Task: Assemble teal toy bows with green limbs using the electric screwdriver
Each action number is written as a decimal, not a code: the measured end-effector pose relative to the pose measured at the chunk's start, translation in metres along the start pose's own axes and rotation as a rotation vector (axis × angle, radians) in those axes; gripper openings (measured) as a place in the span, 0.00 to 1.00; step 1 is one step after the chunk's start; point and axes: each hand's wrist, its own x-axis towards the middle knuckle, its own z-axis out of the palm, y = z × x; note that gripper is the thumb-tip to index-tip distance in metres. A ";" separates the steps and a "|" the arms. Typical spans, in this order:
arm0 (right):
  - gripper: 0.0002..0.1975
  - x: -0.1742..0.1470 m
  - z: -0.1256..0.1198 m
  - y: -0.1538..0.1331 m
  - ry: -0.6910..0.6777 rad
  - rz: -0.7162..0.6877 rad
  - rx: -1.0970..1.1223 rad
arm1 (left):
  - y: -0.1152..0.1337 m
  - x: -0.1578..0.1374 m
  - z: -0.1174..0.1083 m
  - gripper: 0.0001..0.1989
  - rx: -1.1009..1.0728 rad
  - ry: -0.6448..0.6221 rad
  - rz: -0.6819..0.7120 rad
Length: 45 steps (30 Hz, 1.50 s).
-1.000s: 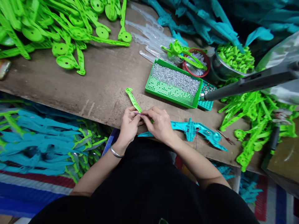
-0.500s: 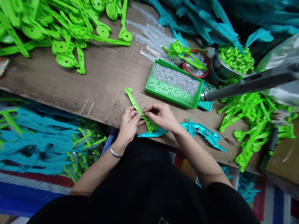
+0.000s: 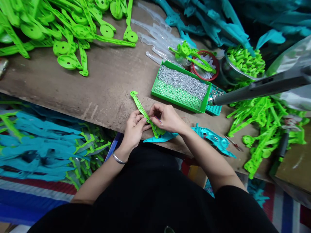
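A long light-green plastic part [image 3: 139, 104] with a rounded lower end lies slantwise near the table's front edge. My left hand [image 3: 133, 129] is closed around its middle, thumb on top. Just to the right, my right hand [image 3: 168, 119] pinches a thin dark reddish wire [image 3: 158, 120] above the part's lower end. Beneath my right wrist, a turquoise plastic shell [image 3: 211, 136] stretches along the edge, its left tip under the green part. My right forearm hides its middle.
A green tray [image 3: 179, 102] of small screws stands behind my hands, beside a turquoise tray [image 3: 217, 111] and a grey powered screwdriver [image 3: 262, 85]. A screwdriver with a reddish handle [image 3: 236, 146] lies right. Green parts [image 3: 70, 48] pile up back left.
My right hand has shifted slightly up and away from the green part, and the pinched wire shows more clearly. My left hand and the green part have stayed nearly still.
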 end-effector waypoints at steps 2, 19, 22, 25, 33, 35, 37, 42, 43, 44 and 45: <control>0.05 0.000 0.000 -0.001 0.008 0.009 -0.008 | 0.000 0.000 0.000 0.20 -0.003 0.000 0.002; 0.07 -0.006 0.006 0.006 0.056 0.053 0.123 | -0.002 0.001 0.003 0.26 0.051 0.036 0.041; 0.09 -0.009 0.009 0.011 0.057 0.095 0.207 | -0.003 0.002 0.005 0.26 0.069 0.077 0.061; 0.11 -0.016 0.010 0.011 0.068 0.103 0.240 | -0.004 0.002 0.006 0.25 0.072 0.099 0.083; 0.15 -0.038 0.013 -0.006 0.141 0.067 -0.052 | 0.001 -0.004 0.002 0.21 0.010 -0.015 0.025; 0.14 -0.037 0.014 -0.006 0.140 0.073 -0.132 | 0.002 -0.005 0.000 0.21 -0.014 -0.032 0.012; 0.13 -0.035 0.016 -0.005 0.135 0.095 -0.191 | 0.000 -0.004 -0.001 0.23 -0.014 -0.034 0.015; 0.15 -0.036 0.027 -0.009 0.190 0.123 -0.259 | -0.006 -0.001 -0.003 0.23 0.005 -0.008 0.053; 0.15 -0.037 0.030 -0.011 0.199 0.126 -0.272 | -0.007 0.000 -0.003 0.22 0.011 -0.003 0.060; 0.16 -0.039 0.033 -0.013 0.201 0.126 -0.286 | -0.007 0.000 -0.003 0.22 0.018 -0.002 0.065; 0.16 -0.042 0.037 -0.015 0.195 0.122 -0.303 | -0.008 0.000 -0.003 0.22 0.024 -0.003 0.070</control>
